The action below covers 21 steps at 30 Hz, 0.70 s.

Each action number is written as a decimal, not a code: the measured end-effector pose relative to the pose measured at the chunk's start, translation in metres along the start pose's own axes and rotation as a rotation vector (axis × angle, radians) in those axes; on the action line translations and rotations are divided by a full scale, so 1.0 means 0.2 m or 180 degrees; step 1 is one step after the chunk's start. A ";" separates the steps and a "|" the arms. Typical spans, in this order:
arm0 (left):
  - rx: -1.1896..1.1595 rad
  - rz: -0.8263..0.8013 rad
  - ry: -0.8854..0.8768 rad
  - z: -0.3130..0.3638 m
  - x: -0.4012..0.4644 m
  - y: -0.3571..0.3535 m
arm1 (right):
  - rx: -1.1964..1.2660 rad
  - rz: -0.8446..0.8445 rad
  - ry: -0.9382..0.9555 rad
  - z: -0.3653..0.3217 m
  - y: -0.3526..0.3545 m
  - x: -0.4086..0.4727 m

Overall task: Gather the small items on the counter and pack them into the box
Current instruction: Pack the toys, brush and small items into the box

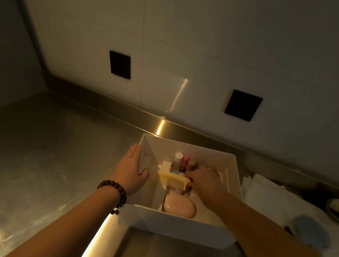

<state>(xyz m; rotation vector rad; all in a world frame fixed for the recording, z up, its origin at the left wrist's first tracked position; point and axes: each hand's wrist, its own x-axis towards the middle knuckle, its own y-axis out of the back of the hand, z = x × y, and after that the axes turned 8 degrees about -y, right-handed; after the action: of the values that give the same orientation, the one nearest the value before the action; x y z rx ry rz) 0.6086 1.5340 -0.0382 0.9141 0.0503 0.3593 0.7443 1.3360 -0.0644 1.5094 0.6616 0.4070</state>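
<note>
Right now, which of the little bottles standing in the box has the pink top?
The middle one at the back of the white box. Its cap is pink; the bottle on its left has a pale cap, the one on its right a brown cap.

The scene is dim and warm-toned, with a yellowish cast. A bright streak of glare runs across the steel counter (36,153) and up the wall (220,37) behind it. The corners fall into deep shadow. Wide-angle distortion bends lines near the edges, and the whole frame is soft and slightly blurred.
</note>
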 end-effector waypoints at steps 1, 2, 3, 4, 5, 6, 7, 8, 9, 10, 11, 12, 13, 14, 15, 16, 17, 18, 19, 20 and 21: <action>0.0021 -0.0013 -0.0003 0.00 0.00 0.00 | -0.0198 0.0004 -0.0048 0.00 0.00 0.01; 0.0043 -0.0020 -0.0015 0.00 0.00 0.00 | -0.0256 0.0038 -0.0124 0.01 0.00 0.03; 0.0050 -0.0028 -0.0026 0.00 0.00 0.00 | -0.0310 0.0089 -0.0153 0.01 0.00 0.05; 0.0044 -0.0037 -0.0027 0.01 0.00 0.00 | -0.0280 0.0127 -0.0187 0.02 0.00 0.07; 0.0031 -0.0038 -0.0018 0.01 0.01 0.00 | -0.0238 0.0147 -0.0224 0.01 0.00 0.08; 0.0018 -0.0032 -0.0003 0.01 0.01 0.00 | -0.0065 0.0145 -0.0294 0.01 0.00 0.09; 0.0008 -0.0021 0.0012 0.01 0.00 0.00 | 0.0212 0.0147 -0.0380 0.00 -0.01 0.10; 0.0004 -0.0011 0.0021 0.01 0.00 0.00 | 0.0464 0.0131 -0.0477 0.00 -0.02 0.11; 0.0004 0.0001 0.0013 0.01 0.00 0.00 | 0.0587 0.0116 -0.0547 -0.01 -0.02 0.12; 0.0003 0.0006 0.0000 0.01 0.00 0.00 | 0.0598 0.0081 -0.0567 -0.01 -0.02 0.12; 0.0006 0.0002 -0.0005 0.01 0.00 0.00 | 0.0560 0.0028 -0.0543 -0.01 -0.02 0.12; 0.0011 -0.0015 0.0000 0.02 0.00 0.00 | 0.0498 -0.0059 -0.0505 -0.01 -0.01 0.12; 0.0009 -0.0032 0.0006 0.01 0.01 0.00 | 0.0481 -0.0121 -0.0462 0.00 0.00 0.11; 0.0002 -0.0046 0.0012 0.01 0.01 0.00 | 0.0596 -0.0124 -0.0405 0.01 0.01 0.09; 0.0000 -0.0049 0.0015 0.01 0.01 0.00 | 0.0803 -0.0107 -0.0341 0.02 0.02 0.07; 0.0011 -0.0046 0.0010 0.01 0.01 0.00 | 0.1099 -0.0101 -0.0294 0.04 0.03 0.03; 0.0024 -0.0053 -0.0002 0.01 0.01 0.00 | 0.1437 -0.0114 -0.0257 0.06 0.04 -0.02; 0.0033 -0.0073 -0.0006 0.01 0.01 0.00 | 0.1736 -0.0125 -0.0235 0.08 0.06 -0.08; 0.0040 -0.0099 -0.0002 0.02 0.01 0.01 | 0.1880 -0.0111 -0.0201 0.09 0.07 -0.14; 0.0051 -0.0121 -0.0006 0.02 0.00 0.01 | 0.1813 -0.0006 -0.0129 0.11 0.09 -0.19; 0.0057 -0.0127 -0.0013 0.03 0.00 0.02 | 0.1467 0.0148 -0.0086 0.13 0.11 -0.25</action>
<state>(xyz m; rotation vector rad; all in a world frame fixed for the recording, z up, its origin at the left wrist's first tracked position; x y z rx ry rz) 0.6089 1.5312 -0.0314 0.9303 0.0678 0.3203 0.7268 1.2857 -0.0367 1.9658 0.7323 0.2783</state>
